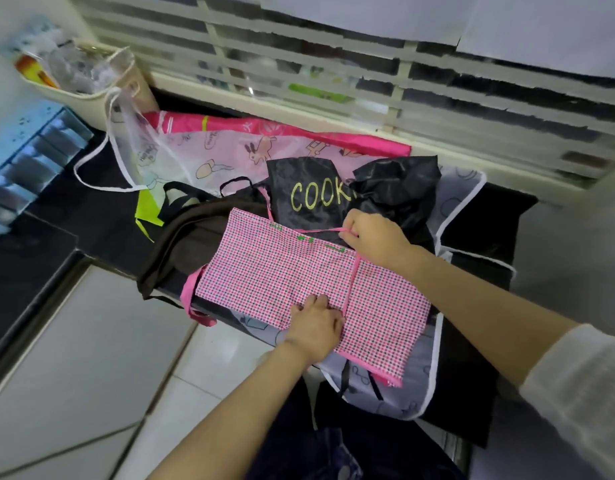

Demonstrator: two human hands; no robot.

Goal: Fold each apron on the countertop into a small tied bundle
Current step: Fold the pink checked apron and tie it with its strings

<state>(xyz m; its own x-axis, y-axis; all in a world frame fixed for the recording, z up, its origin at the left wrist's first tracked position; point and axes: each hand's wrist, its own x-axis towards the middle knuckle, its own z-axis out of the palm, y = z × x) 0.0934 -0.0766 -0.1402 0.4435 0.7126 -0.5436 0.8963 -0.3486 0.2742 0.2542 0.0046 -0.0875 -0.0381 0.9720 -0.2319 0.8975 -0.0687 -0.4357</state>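
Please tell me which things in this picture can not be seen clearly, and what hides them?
Head view:
- Black apron: lettering reads "COOK", the rest lies under crumpled black cloth.
- Left hand: fingertips tucked under, so pressing or pinching the checked apron is unclear.
- Green marks near the right hand, which pinches the pink strap: too small to read.
- Basket: contents blurred.
- Brown apron: largely under the checked apron.

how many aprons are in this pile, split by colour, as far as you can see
pink checked apron: 1
black COOK apron: 1
brown apron: 1
hot pink apron: 1
clear white-trimmed apron: 1
grey see-through apron: 1
lime green piece: 1
total: 7, though overlaps may hide more
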